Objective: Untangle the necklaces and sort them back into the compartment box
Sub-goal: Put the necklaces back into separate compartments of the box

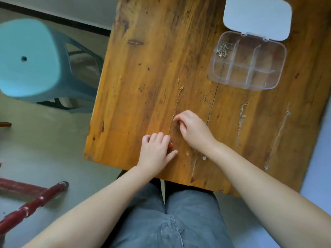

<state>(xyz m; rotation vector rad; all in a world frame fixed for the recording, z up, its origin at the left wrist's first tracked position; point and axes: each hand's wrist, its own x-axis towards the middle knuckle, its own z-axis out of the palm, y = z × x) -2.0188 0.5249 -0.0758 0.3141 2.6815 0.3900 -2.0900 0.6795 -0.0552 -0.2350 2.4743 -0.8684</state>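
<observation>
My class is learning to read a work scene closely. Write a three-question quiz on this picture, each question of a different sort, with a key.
1. True or false: the lid of the clear plastic compartment box is shut.
2. Which compartment already holds a bunched gold necklace? A far left, B near right, C middle.
3. Fill in: the small red pendant lies beside the ___ hand.

Key
1. False: the white lid lies open behind the box.
2. A.
3. Left: the left hand rests by it, while the right hand pinches the thin gold chain on the wooden table.
</observation>
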